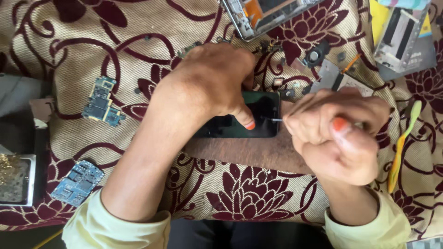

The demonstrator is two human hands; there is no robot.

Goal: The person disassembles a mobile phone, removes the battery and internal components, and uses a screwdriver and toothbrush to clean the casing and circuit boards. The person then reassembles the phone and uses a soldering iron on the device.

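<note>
A dark phone body (263, 110) lies flat on a brown wooden block (240, 151) in the middle of the cloth. My left hand (210, 80) rests on top of the phone and presses it down, thumb on its right part. My right hand (339, 133) is closed around a thin screwdriver (276, 120). Only the metal tip shows, touching the phone's right edge next to my left thumb.
Two blue circuit boards (101, 102) (77, 182) lie at the left on the floral cloth (249, 193). An opened phone frame (258, 14) sits at the top, small parts (316, 55) near it. A yellow-green plastic tool (402, 147) lies at the right, a metal tray (16, 180) far left.
</note>
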